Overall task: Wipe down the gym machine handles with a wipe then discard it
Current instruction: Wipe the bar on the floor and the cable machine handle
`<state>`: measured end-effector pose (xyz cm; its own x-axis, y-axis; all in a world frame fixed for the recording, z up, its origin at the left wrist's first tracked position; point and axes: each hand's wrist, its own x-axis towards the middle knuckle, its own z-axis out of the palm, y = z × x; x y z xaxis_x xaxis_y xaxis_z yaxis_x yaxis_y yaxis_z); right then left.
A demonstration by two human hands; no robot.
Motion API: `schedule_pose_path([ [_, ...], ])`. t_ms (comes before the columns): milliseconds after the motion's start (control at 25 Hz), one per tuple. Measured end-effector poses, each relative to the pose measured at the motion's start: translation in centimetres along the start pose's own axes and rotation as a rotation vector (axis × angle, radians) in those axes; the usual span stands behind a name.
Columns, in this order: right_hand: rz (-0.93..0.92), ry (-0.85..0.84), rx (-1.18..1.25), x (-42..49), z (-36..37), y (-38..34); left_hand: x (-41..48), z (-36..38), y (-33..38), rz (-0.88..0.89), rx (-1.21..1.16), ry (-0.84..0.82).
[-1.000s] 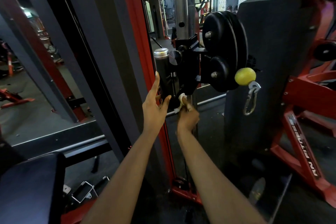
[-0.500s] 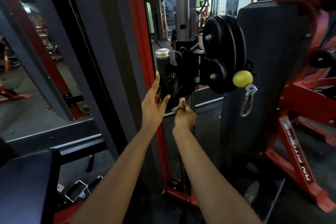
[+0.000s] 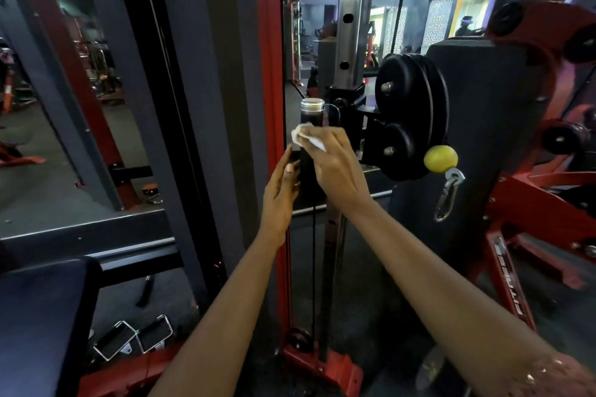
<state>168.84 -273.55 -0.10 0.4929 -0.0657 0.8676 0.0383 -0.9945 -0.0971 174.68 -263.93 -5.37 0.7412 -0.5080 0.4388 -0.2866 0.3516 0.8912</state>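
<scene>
brings the white wipe up from below, wraps it round the black handle in the curled right hand, steadies lower down with the straight-fingered left hand, ready to scrub.

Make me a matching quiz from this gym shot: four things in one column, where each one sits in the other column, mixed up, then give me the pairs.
Things:
1. wipe
2. yellow ball
3. carabiner
4. metal cap

Places:
A. hanging just below the yellow ball
B. on top of the black handle
C. in the right hand, pressed on the handle
D. beside the small black pulley

Pairs: 1-C, 2-D, 3-A, 4-B.
</scene>
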Motion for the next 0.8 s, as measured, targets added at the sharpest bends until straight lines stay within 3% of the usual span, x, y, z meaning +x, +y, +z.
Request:
schedule_pose_path([
  [240, -0.195, -0.082, -0.161, -5.7, 2.6, 1.1, 0.0, -0.3, -0.7, -0.06, 0.021, 0.125],
  [440, -0.029, -0.311, -0.064, -7.4, 3.1, 1.8, -0.3, 0.4, -0.8, -0.079, 0.071, 0.106],
  [520, -0.022, -0.239, -0.05, -8.4, 1.9, 2.1, -0.2, 0.8, -0.5, -0.041, 0.096, 0.081],
  [600, 0.113, -0.035, 0.016, -7.7, 0.5, 2.7, -0.1, 1.3, -0.2, -0.001, 0.123, 0.098],
  [680, 0.449, 0.173, 0.238, -4.1, -1.0, 2.7, 0.1, 2.0, -0.2, 0.033, 0.161, 0.149],
  [800, 0.675, 0.187, 0.619, 1.3, -1.5, 1.9, 0.0, 2.4, -0.8, 0.088, 0.22, 0.209],
])
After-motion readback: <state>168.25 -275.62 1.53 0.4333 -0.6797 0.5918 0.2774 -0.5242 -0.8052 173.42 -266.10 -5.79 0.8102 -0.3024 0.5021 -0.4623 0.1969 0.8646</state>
